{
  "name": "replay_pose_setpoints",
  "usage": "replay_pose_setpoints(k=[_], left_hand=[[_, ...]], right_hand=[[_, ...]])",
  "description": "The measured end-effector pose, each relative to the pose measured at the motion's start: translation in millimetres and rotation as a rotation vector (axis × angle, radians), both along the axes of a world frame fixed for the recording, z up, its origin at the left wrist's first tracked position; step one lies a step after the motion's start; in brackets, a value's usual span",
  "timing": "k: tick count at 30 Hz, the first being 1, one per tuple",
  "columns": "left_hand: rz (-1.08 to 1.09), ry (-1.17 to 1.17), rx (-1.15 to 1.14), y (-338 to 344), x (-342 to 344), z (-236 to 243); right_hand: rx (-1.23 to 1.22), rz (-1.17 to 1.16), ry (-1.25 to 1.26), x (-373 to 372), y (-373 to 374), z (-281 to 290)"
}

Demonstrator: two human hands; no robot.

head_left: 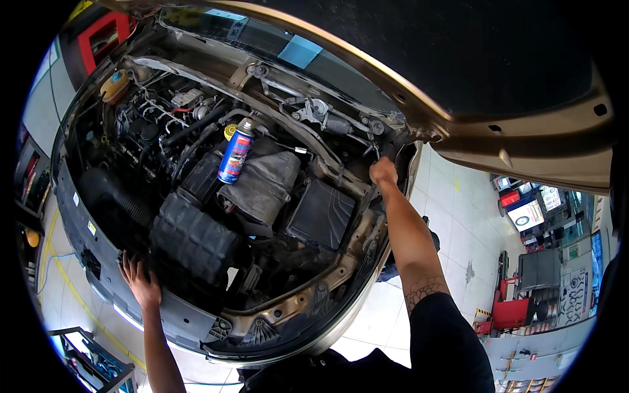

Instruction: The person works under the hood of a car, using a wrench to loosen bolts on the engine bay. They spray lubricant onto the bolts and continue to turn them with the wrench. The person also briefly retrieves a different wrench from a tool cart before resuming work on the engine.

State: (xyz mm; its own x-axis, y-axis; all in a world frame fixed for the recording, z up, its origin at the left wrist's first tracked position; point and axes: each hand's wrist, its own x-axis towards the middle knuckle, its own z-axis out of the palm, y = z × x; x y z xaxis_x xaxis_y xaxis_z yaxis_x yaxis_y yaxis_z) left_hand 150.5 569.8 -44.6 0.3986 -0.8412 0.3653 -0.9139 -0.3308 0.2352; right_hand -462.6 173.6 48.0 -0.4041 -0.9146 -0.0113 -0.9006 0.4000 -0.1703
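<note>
My left hand (139,283) lies with fingers apart on the black front panel (171,308) of a car's engine bay. My right hand (383,172) is closed in a fist at the far right corner of the bay, beside the wiper linkage (319,112). A short bit of shiny metal shows just above that fist; what the fingers grip is mostly hidden. Between my hands, a blue and red spray can (236,156) with a bare top leans on a grey cover (265,190) over the engine bay parts.
The raised hood (524,150) hangs over the right side. A black battery-like box cover (321,215), a ribbed air duct (121,195) and a coolant tank (115,86) fill the bay. A tool cart (95,360) stands at lower left, and red equipment (510,308) at right.
</note>
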Motion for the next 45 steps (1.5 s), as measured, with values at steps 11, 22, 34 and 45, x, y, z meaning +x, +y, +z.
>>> replay_pose_setpoints(k=[11,22,34,45], left_hand=[[-0.023,-0.015,0.055,0.6,-2.4,0.3],[-0.092,-0.045,0.087,-0.5,-3.5,0.5],[-1.117,0.158,0.192,-159.0,-49.8,32.2],[-1.420,0.030,0.150,-242.0,-116.8,0.5]], right_hand=[[0.374,0.149,0.132,39.6,-18.5,10.0],[0.292,0.234,0.400,-1.1,-9.6,-6.9],[0.214,0.130,0.332,-18.1,16.1,-8.7],[0.137,0.025,0.205,37.3,-8.0,-30.6]])
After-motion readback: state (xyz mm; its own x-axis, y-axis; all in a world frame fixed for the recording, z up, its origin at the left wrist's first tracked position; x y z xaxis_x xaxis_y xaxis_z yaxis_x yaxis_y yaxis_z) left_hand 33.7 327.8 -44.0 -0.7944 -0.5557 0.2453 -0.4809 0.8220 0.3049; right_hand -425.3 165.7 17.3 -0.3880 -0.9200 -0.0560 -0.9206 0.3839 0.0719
